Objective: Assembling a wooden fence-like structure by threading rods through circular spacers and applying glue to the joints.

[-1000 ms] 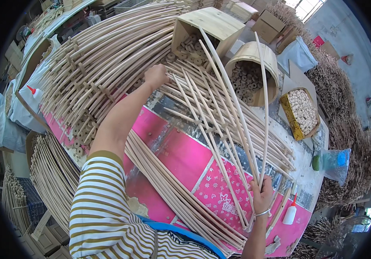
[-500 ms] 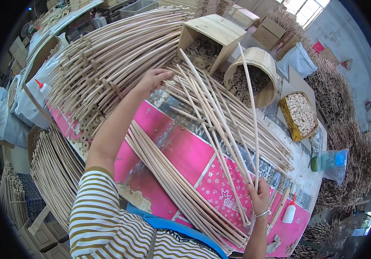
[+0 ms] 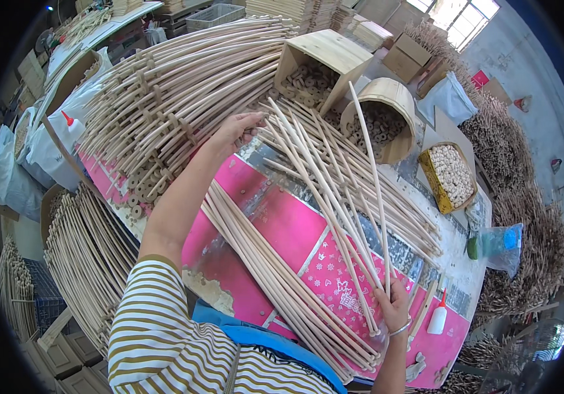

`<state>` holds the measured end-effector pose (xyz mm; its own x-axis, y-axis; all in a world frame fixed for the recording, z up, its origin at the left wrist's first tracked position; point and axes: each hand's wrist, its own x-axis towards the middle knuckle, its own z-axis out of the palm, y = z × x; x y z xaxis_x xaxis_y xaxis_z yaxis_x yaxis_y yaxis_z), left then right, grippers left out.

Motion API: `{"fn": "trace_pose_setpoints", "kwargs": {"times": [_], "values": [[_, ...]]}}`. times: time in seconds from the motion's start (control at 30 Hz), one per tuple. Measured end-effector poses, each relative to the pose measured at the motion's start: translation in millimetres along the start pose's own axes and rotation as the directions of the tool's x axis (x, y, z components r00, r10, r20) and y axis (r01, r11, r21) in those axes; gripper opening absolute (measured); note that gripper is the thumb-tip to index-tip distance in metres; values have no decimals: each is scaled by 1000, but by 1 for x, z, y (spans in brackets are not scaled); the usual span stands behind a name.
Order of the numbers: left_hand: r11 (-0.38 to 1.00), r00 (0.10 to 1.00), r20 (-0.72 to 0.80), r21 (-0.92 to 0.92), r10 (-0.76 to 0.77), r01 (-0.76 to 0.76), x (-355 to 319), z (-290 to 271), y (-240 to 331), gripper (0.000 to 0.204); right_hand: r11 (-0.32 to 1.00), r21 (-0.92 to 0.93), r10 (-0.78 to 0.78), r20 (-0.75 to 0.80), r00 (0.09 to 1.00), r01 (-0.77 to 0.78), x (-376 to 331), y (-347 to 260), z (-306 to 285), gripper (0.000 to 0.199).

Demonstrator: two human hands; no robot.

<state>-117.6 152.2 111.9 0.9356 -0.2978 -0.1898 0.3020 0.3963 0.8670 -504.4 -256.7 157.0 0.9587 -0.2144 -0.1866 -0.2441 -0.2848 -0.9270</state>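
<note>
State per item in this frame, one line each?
Left hand: reaching out, fingers on the far ends of the loose rods.
Right hand: gripping rods at their near ends, fanned out.
Square box: tipped on its side, open, rings inside.
Round tub: tipped, open.
Glue bottle: upright, capped.

I see a workshop lit by daylight from a window at the top right. A grey concrete floor runs along the right side. Cardboard boxes sit beyond the pink-covered table.

Pale thin wooden rods fanned out across pink table.
</note>
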Motion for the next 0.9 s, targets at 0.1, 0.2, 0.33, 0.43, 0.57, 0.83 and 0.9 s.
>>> {"fn": "trace_pose_setpoints", "kwargs": {"times": [0.1,0.2,0.33,0.43,0.57,0.83,0.9], "values": [[998,1000,14,58,-6,5,-8,12,-1,21,1000,7,-24,-18,1000,24,-1,-3,1,12],[982,992,6,145,-127,125,-25,46,-11,20,996,-67,-68,-67,995,63,10,-9,11,11],[972,959,237,212,-155,105,-52,119,-48,23,915,-336,-278,-120,953,224,44,-23,27,10],[978,975,205,205,-88,45,-52,139,-62,24,889,-388,-342,-210,916,243,65,-32,20,12],[984,988,-28,86,-152,154,-39,90,-55,26,741,-572,-562,-242,791,352,60,-33,-2,13],[935,981,-85,-327,-176,139,-32,25,-51,35,982,-177,-107,-194,975,73,-3,-3,3,13],[916,986,-29,-375,-166,143,-33,21,-53,39,989,-151,-30,-209,978,-2,-13,3,3,13]]}}
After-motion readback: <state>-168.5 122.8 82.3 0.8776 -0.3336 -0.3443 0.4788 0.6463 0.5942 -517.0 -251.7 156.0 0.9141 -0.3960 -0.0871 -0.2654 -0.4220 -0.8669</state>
